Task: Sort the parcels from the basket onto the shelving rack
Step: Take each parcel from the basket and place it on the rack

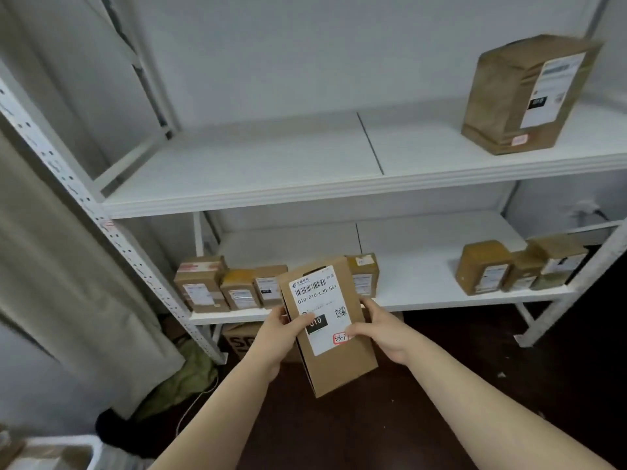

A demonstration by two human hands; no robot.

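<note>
Parcel (pixel 327 325) — clasped between left grip (pixel 278 337) and right grip (pixel 383 334).

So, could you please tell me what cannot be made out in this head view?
Head view only:
- Lower-shelf parcels' labels: too small, blurred.
- Box under the rack: mostly hidden behind the held parcel and left hand.
- White bin: cut off by the bottom-left corner.

Counts: one large parcel (pixel 522 96) on the upper shelf (pixel 237 178), far right; a left row (pixel 200 283) of four and a right cluster (pixel 483 268) of at least three on the lower shelf (pixel 424 283); one near parcel (pixel 325 320); one floor carton (pixel 242 337).
</note>
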